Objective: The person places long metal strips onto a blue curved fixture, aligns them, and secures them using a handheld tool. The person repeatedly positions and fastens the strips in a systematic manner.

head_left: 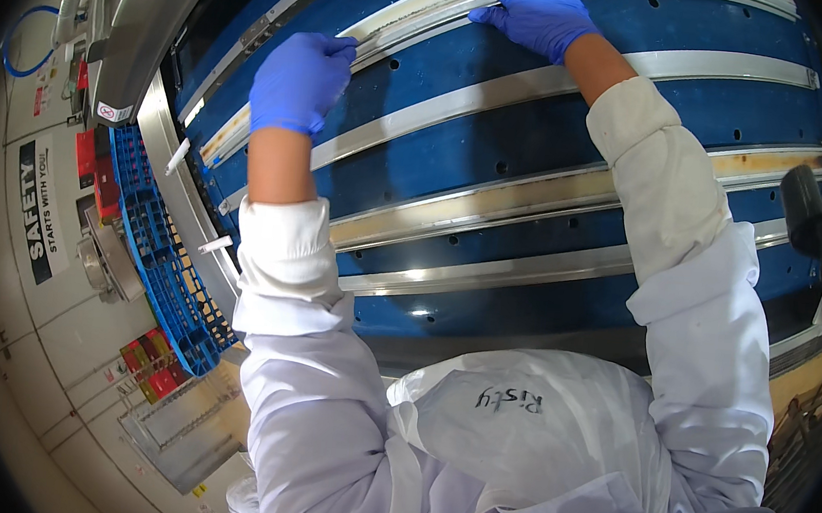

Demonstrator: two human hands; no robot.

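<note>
Reaching up in blue gloves, the left hand (301, 81) curls its fingers shut over a metal slat (504, 89) on the blue belt (558, 137), while the right hand (540, 9) lies flat and spread on a higher slat (402, 21). A blue plastic crate (162, 254) stands left of the belt; a black knob (801, 208) juts out at right.

Long metal strip (423, 8) — pale, smeared — lies slanted across the blue ribbed panel (540, 121).
</note>
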